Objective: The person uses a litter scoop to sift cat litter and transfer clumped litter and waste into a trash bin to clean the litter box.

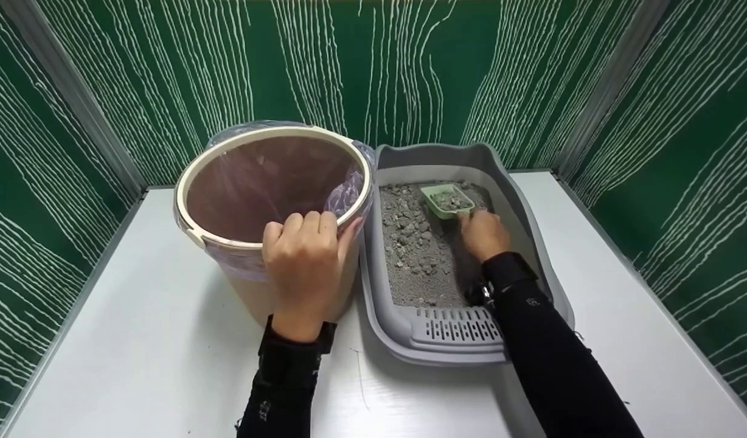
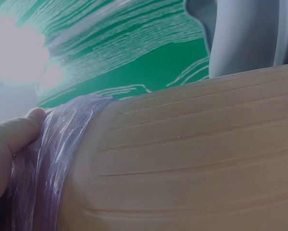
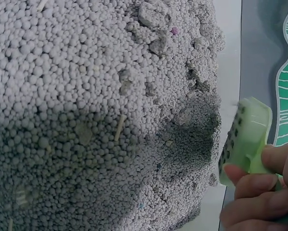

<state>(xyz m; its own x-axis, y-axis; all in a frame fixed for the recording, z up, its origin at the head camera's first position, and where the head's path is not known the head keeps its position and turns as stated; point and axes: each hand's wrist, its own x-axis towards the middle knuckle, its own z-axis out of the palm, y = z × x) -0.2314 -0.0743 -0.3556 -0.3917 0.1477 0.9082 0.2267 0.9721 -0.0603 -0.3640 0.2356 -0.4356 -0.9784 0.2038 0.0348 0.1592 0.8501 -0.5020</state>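
Note:
A pale green litter scoop (image 1: 448, 201) with grey clumps in it is over the cat litter (image 1: 413, 243) toward the far end of the grey litter box (image 1: 379, 304). My right hand (image 1: 485, 234) grips its handle; in the right wrist view the slotted scoop (image 3: 249, 134) is tilted above the pellets. On the left stands a beige trash bin (image 1: 246, 289) lined with a clear plastic bag (image 1: 344, 193) under a cream rim ring (image 1: 188, 182). My left hand (image 1: 303, 261) grips the near side of that rim, fingers curled over it, thumb on the bag outside in the left wrist view.
Bin and litter box stand side by side on a white table (image 1: 154, 365). A slotted step (image 1: 462, 325) forms the box's near end. Green walls with white wavy lines (image 1: 404, 73) enclose the table at the back and sides, with grey metal posts (image 1: 611, 79) at the corners.

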